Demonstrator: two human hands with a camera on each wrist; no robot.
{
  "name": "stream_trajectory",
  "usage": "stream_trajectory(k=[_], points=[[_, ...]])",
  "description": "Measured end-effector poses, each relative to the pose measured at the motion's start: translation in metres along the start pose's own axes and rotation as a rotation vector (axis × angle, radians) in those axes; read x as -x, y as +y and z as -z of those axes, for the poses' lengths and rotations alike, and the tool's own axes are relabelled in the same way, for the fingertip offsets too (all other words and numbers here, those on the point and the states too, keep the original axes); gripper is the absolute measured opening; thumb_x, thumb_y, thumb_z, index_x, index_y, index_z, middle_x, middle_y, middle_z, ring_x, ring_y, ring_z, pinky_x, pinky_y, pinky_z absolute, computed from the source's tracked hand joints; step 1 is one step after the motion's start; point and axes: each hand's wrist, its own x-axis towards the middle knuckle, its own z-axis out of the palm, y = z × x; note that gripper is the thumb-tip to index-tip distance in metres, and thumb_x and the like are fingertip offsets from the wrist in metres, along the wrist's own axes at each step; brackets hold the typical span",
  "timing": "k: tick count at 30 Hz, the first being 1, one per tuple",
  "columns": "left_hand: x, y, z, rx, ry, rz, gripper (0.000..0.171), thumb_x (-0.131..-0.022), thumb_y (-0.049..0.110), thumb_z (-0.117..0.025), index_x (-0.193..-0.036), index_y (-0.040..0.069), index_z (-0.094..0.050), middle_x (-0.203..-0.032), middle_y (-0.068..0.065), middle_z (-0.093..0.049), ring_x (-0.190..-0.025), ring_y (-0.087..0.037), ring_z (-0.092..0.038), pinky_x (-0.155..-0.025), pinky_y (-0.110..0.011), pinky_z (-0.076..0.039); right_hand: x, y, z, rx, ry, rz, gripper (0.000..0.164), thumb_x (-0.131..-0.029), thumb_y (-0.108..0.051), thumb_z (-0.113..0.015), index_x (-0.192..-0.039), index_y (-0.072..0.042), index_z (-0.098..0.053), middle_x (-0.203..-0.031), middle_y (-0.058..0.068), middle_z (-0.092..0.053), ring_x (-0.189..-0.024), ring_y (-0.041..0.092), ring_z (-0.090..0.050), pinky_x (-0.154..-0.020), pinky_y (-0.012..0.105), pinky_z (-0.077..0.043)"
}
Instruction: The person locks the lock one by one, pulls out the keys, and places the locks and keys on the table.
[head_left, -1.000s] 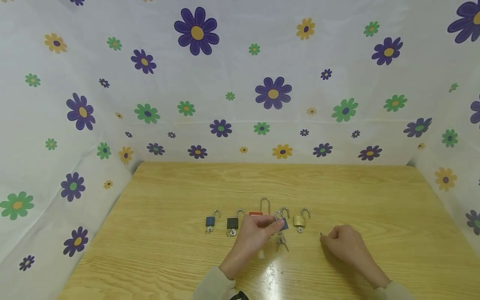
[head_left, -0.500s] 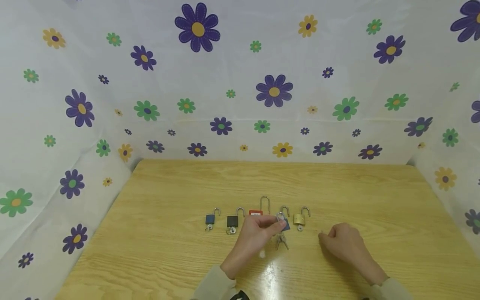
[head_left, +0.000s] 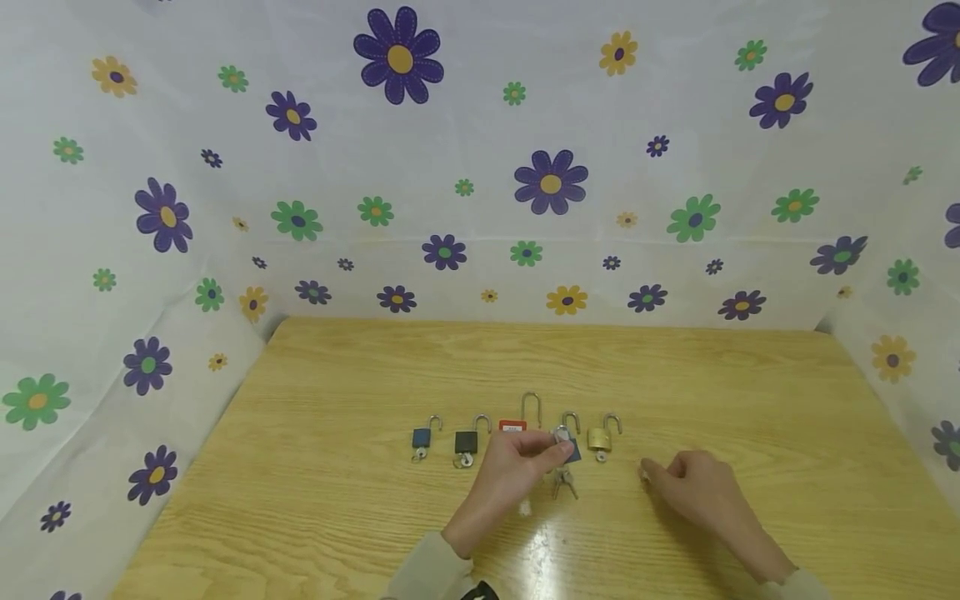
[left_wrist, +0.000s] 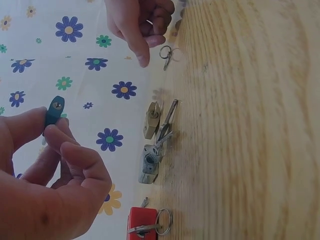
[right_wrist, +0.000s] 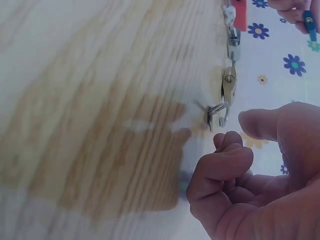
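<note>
My left hand (head_left: 513, 467) pinches a small blue padlock (left_wrist: 54, 111) between thumb and fingers; its keyhole end shows in the left wrist view. It is raised in front of the row of padlocks. My right hand (head_left: 693, 487) is low over the table at the right, loosely curled, its thumb and fingertips apart. Close beside its fingertips lies a key on a ring (left_wrist: 166, 57), which shows in the right wrist view as a small key ring (right_wrist: 215, 112) on the wood. Nearest to that hand in the row is the brass padlock (head_left: 598, 440).
Several padlocks with raised shackles lie in a row: a blue padlock (head_left: 422, 438), a black padlock (head_left: 466, 442), a red padlock (head_left: 513, 426) and a grey padlock (left_wrist: 149, 167), partly hidden by the left hand. A flowered cloth (head_left: 465, 125) hangs around the wooden table (head_left: 360, 533).
The right fingertips, together on a small thing a second ago, are now parted beside the key. The left hand has stayed in place, with the blue padlock tilted slightly.
</note>
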Motion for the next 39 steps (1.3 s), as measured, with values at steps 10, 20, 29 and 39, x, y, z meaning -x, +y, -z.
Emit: stream_trajectory(k=[10,20,29,39], points=[[-0.002,0.000,-0.009,-0.004,-0.010,-0.019,0.023,-0.086,0.028,-0.074,-0.092,0.006,-0.079,-0.091,-0.010,-0.078,-0.080,-0.011,-0.065,-0.071,-0.031,-0.051,0.008,0.011,0.010,-0.023,-0.017,-0.021,0.035,-0.093,-0.030,-0.061,-0.072,-0.003,-0.064,-0.056,0.002,-0.055,-0.048,0.013,-0.045,-0.045,0.026,-0.037],[-0.003,-0.001,-0.017,-0.134,-0.040,-0.079,0.017,-0.086,0.028,-0.074,-0.091,0.013,-0.079,-0.090,-0.003,-0.077,-0.077,-0.009,-0.067,-0.067,-0.032,-0.055,0.010,0.014,0.015,-0.029,-0.012,-0.008,0.032,-0.093,-0.028,-0.061,-0.073,-0.003,-0.065,-0.057,0.001,-0.054,-0.049,0.013,-0.044,-0.045,0.026,-0.037],[-0.020,0.001,-0.040,-0.333,-0.059,-0.092,0.018,-0.085,0.032,-0.074,-0.091,0.016,-0.079,-0.086,0.006,-0.076,-0.074,-0.002,-0.063,-0.066,-0.028,-0.055,0.013,0.017,0.018,0.000,-0.020,-0.029,0.036,-0.093,-0.030,-0.060,-0.066,-0.007,-0.062,-0.052,-0.002,-0.049,-0.047,0.013,-0.041,-0.045,0.026,-0.035],[-0.048,0.012,-0.068,-0.655,-0.104,-0.237,0.020,-0.088,0.026,-0.072,-0.071,0.017,-0.078,-0.064,0.010,-0.072,-0.053,0.004,-0.046,-0.064,-0.021,-0.049,0.017,0.017,0.021,-0.002,-0.018,-0.027,0.037,-0.093,-0.030,-0.060,-0.063,-0.008,-0.060,-0.051,-0.003,-0.046,-0.047,0.012,-0.040,-0.045,0.026,-0.035]])
